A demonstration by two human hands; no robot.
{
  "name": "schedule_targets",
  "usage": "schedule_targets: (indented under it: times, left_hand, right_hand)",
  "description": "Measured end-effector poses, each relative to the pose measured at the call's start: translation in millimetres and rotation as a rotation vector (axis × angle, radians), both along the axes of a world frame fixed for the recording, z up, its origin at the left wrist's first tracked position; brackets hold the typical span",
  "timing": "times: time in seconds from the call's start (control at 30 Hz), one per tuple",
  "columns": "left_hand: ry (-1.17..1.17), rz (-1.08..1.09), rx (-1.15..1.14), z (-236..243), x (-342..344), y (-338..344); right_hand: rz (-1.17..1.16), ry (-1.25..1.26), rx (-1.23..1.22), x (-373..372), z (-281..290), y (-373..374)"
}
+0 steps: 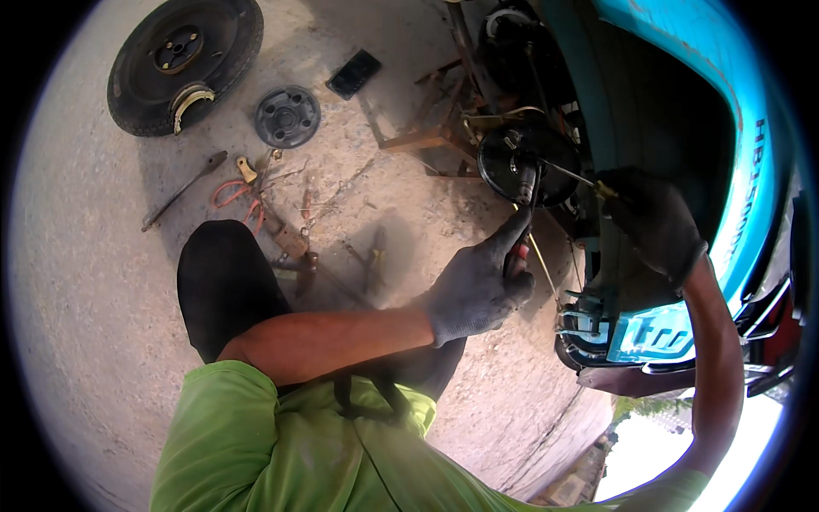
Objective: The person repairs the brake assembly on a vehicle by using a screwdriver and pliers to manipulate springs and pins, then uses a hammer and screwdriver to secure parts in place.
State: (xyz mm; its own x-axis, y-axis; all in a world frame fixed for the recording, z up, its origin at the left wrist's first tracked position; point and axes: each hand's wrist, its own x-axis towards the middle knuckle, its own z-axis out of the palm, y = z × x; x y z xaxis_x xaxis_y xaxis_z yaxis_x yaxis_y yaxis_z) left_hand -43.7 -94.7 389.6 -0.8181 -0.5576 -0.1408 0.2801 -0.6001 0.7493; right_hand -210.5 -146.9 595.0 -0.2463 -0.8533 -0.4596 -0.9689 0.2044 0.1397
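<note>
Rough concrete ground (85, 282) spreads under you, with a blue vehicle (734, 102) raised at its far right side. Take the black round hub (525, 162) under that vehicle as your landmark.

Your left hand (478, 286), in a grey glove, sits just below the hub. Its fingers are curled tight around the red handles of a pair of pliers (519, 243), whose nose points up and reaches the hub's lower edge. A thin wire (542, 260) runs down from the hub past that hand.

Your right hand (653, 222), in a dark glove, is right of the hub, up inside the wheel arch. It rests against the parts there beside a thin rod (573, 175) that runs from the hub toward it; whether the fingers hold anything you cannot tell.

Well left of the hub lies a tyre (183, 64) with its rim up, and between them a grey disc (287, 116). Above and left of the hub is a small black flat thing (353, 73). Left and below it, a long bar (182, 190), orange-handled cutters (239, 194) and other small tools lie scattered. Your bent knee (226, 286) in black cloth is lower left of the hub.
</note>
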Motion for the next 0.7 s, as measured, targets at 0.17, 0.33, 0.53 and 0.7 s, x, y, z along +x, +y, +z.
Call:
schedule_targets:
  times: [0.17,0.33,0.53,0.7]
  left_hand:
    - [0.01,0.027,-0.044,-1.2,-2.8,3.6]
    - [-0.035,0.04,-0.13,-4.8,-6.1,7.3]
    - [-0.053,0.069,-0.148,-1.7,-4.7,5.7]
    - [-0.029,0.023,-0.068,-2.3,-5.6,6.7]
  right_hand:
    - [-0.136,-0.038,0.041,2.0,4.2,-4.1]
    - [-0.353,-0.016,0.081,22.3,9.8,-15.2]
    - [0.084,0.017,0.042,-0.6,5.8,-14.1]
    - [-0.197,0.009,0.108,19.0,8.2,-22.3]
